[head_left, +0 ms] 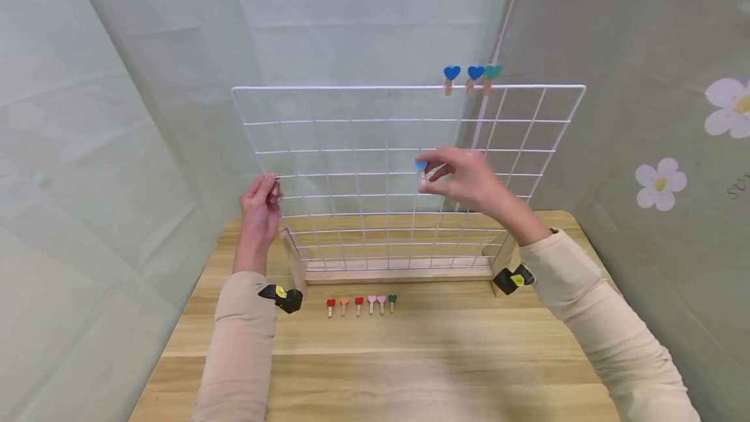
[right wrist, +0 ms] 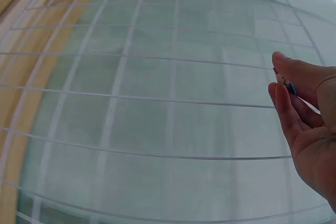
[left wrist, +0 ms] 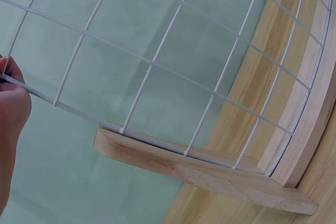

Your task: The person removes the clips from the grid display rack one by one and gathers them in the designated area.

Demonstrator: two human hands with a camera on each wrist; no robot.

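Left hand (head_left: 260,204) grips the left edge wire of the white wire grid (head_left: 351,148), fingers curled round it, steadying the panel. Grid stands upright in a wooden base (head_left: 398,273) toward the desk's (head_left: 410,370) back edge. Six spare heart pegs (head_left: 360,305) lie in a row in front of the base. Right hand (head_left: 463,178) pinches a blue heart peg (head_left: 420,168) betw. thumb & forefinger, at mid-grid height.

Recommended: keep left grip firm; squeeze the peg fully open before seating it on a wire.

Head view only: three pegs (head_left: 471,77) on the top wire. Left wrist view only: base foot (left wrist: 210,169) close up.
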